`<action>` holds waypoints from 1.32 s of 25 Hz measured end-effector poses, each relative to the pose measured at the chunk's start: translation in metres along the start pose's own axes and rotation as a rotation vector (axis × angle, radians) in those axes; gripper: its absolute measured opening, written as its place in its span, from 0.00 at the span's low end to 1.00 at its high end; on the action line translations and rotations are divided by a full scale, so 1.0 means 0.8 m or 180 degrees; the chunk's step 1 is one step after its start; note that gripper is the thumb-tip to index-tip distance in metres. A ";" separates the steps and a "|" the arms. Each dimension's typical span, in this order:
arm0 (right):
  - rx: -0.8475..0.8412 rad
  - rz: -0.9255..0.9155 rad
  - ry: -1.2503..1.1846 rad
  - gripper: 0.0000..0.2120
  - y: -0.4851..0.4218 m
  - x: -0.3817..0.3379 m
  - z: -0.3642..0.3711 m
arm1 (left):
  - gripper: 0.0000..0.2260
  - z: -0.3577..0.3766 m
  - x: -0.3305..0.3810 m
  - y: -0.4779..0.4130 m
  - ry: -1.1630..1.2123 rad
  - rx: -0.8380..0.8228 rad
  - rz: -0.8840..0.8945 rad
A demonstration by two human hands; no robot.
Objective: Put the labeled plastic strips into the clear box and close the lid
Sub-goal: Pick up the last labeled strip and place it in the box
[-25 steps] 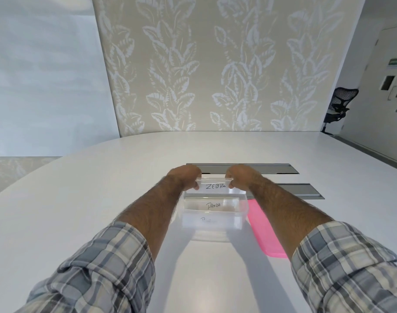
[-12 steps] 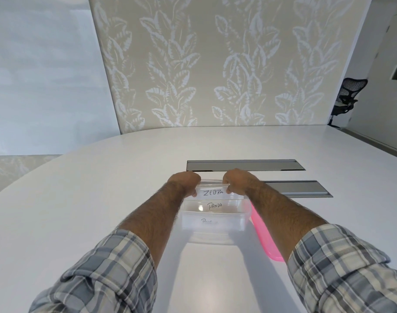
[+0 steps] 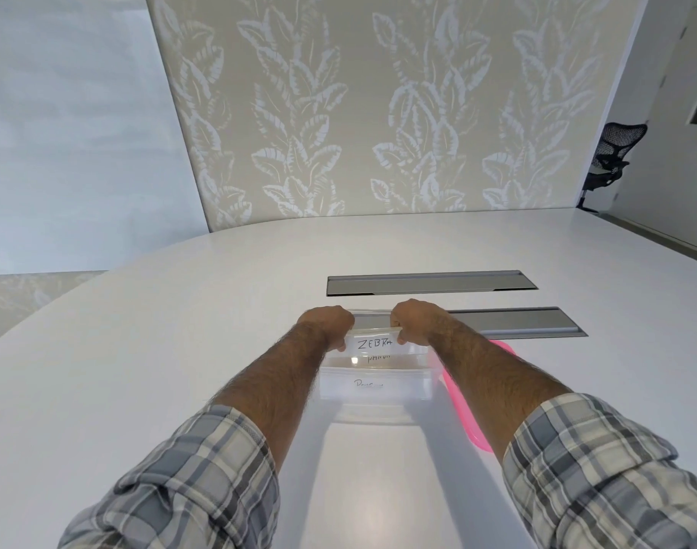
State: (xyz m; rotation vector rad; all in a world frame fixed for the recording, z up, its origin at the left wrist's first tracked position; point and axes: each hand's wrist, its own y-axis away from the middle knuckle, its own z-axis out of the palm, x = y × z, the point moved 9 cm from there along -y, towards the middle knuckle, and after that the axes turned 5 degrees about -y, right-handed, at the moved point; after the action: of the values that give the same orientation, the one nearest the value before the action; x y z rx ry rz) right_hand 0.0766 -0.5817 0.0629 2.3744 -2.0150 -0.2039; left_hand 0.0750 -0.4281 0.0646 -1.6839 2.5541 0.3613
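A clear box (image 3: 374,390) stands on the white table in front of me. My left hand (image 3: 329,322) and my right hand (image 3: 412,320) each pinch one end of a clear plastic strip labeled ZEBRA (image 3: 374,343), held upright at the box's far side. Behind it a second strip (image 3: 378,357) with partly hidden writing stands inside the box. A third strip (image 3: 368,385) with faint writing shows through the near wall. A pink lid (image 3: 463,406) lies flat on the table to the right of the box, partly under my right forearm.
Two grey metal cable hatches (image 3: 430,283) (image 3: 513,322) are set in the white table (image 3: 180,350) beyond the box. A black office chair (image 3: 612,152) stands far right by the leaf-patterned wall.
Both hands have lowered the ZEBRA strip a little into the box, so it now covers part of the strip behind it. The camera view shifted slightly.
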 end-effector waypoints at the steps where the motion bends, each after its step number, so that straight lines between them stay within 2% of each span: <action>1: -0.0016 0.0001 0.0014 0.20 0.001 0.000 0.001 | 0.21 0.002 0.001 -0.001 -0.0030 -0.0003 0.0016; 8: -0.0094 0.0013 0.0092 0.19 0.009 0.002 0.018 | 0.20 0.013 0.008 -0.004 -0.0039 -0.0031 0.0021; 15: -0.0011 -0.0065 0.0342 0.13 0.013 -0.003 0.027 | 0.15 0.023 0.010 -0.006 -0.0211 0.0085 0.0025; 21: 0.0312 -0.0014 0.0158 0.13 0.023 0.001 -0.001 | 0.16 0.002 0.003 0.008 0.0317 0.0419 -0.0034; 28: 0.0602 -0.0016 -0.0116 0.25 0.054 -0.006 -0.028 | 0.20 -0.039 0.011 0.035 0.0043 0.1115 0.0182; 33: 0.0719 0.0125 -0.0271 0.36 0.085 -0.006 -0.043 | 0.24 -0.057 0.006 0.072 0.0077 0.1104 0.0029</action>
State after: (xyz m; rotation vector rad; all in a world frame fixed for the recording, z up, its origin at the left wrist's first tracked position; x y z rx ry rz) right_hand 0.0131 -0.5905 0.1041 2.4909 -2.2310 -0.0812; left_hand 0.0243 -0.4210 0.1170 -1.5559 2.4611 -0.0995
